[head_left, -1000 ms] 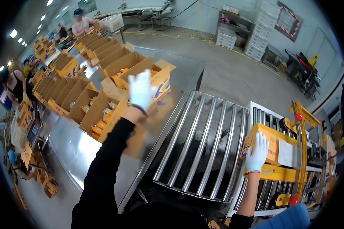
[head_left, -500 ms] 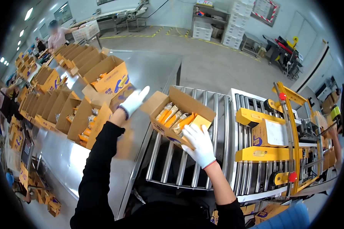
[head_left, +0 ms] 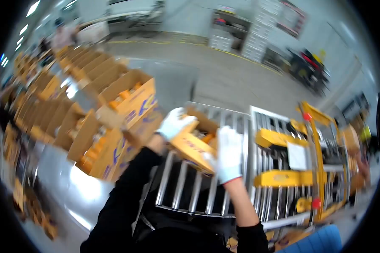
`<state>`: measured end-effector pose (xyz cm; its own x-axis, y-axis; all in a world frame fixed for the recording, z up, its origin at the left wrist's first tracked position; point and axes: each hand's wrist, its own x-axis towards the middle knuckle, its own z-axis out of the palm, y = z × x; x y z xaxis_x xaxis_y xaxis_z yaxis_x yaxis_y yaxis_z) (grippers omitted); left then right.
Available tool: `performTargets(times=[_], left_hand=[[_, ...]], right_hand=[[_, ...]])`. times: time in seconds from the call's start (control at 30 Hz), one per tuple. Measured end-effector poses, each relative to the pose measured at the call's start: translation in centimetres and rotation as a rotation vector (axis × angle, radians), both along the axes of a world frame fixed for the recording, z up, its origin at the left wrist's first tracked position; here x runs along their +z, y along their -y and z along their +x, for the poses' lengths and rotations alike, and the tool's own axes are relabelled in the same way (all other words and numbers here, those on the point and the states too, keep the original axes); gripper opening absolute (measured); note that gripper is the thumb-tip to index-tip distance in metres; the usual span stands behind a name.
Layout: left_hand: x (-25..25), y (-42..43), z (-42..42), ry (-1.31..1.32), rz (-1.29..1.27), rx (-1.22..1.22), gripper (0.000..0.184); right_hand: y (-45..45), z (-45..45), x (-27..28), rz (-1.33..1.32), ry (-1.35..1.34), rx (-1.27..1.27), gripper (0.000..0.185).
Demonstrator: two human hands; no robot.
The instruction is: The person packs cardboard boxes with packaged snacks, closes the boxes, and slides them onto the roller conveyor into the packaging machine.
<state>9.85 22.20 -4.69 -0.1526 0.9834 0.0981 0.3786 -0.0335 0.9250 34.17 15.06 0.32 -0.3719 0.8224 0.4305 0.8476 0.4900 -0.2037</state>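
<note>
A small open cardboard box (head_left: 193, 152) sits on the roller conveyor (head_left: 177, 181) in front of me, with orange packets (head_left: 207, 138) inside. My left hand (head_left: 175, 123), in a white glove, has its fingers closed over the left flap of the box. At the right side, my right hand (head_left: 229, 154), also gloved, grips the box with its fingers straight up along the wall and the thumb at the front. Motion blurs both hands, and the right one hides the box's right wall.
Rows of open cartons (head_left: 128, 99) holding orange packets stand on the metal table (head_left: 71, 185) at left. A box-sealing machine with yellow guides (head_left: 283, 178) adjoins the conveyor at right. A person (head_left: 62, 37) stands at the far left.
My left hand has come from beside the box onto its left flap, which now leans inward. The right hand has shifted from the front corner to the right side. A carton in the machine has moved farther in.
</note>
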Motion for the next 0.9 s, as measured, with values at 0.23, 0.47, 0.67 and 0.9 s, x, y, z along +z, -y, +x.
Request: performTargets(times=[0.23, 0.47, 0.67, 0.9], left_hand=[[-5.8, -1.1, 0.7, 0.295, -0.142, -0.340, 0.044], [-9.9, 4.4, 15.3, 0.589, -0.426, -0.691, 0.046], [0.0, 10.7, 4.5, -0.513, 0.373, -0.205, 0.057], [3.2, 6.4, -12.1, -1.184, -0.080, 0.308, 0.034]], right_hand=[[3.2, 4.5, -4.6, -0.046, 0.106, 0.034, 0.095], [0.4, 8.3, -3.9, -0.033, 0.163, -0.212, 0.097], [-0.4, 12.8, -4.8, -0.019, 0.099, -0.339, 0.060], [-0.3, 15.6, -4.6, 0.019, 0.255, -0.281, 0.053]])
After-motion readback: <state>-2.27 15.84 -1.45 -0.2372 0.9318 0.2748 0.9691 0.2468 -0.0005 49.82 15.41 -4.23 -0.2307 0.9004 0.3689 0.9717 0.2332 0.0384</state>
